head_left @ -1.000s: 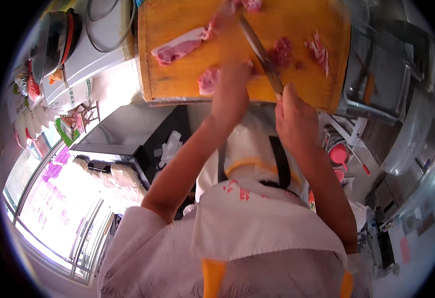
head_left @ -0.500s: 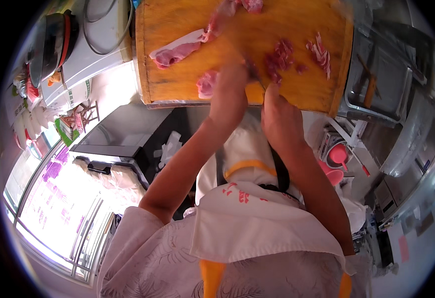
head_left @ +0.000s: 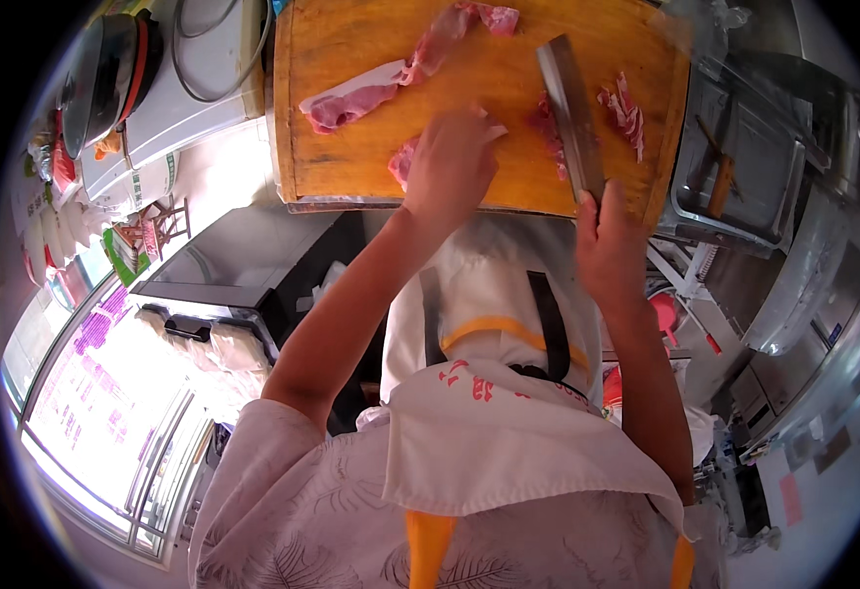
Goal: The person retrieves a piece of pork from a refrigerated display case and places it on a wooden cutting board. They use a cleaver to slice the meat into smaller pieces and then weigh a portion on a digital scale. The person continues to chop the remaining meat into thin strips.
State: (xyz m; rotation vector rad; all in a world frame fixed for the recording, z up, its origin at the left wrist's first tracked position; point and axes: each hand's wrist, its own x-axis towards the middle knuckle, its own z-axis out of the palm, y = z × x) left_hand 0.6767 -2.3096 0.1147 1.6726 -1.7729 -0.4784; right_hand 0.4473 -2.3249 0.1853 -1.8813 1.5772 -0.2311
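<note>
My right hand (head_left: 611,240) grips a cleaver (head_left: 569,118) by its handle, the broad blade slanting up and leftward above the wooden cutting board (head_left: 351,167). Under and beside that blade lie cut bits of red meat (head_left: 549,123), partly covered by it. Curled low over the board, my left hand (head_left: 455,162) is closed on a piece of meat (head_left: 496,132), whose pale edge shows at the fingertips. A pink chunk of meat (head_left: 403,163) sticks out on the hand's left side. Farther back rests a long fatty strip of meat (head_left: 356,95).
Sliced streaky meat (head_left: 626,113) lies at the board's right. Beyond that edge stands a metal tray (head_left: 695,191) with a wooden-handled tool (head_left: 722,182). A black-topped cabinet (head_left: 224,250) sits below left, and a pink ladle (head_left: 664,312) hangs low at right.
My right hand has moved right and lifted the cleaver away from the left hand, so its blade now shows plainly over the cut bits. My left hand stays near the chunk, its fingers more curled.
</note>
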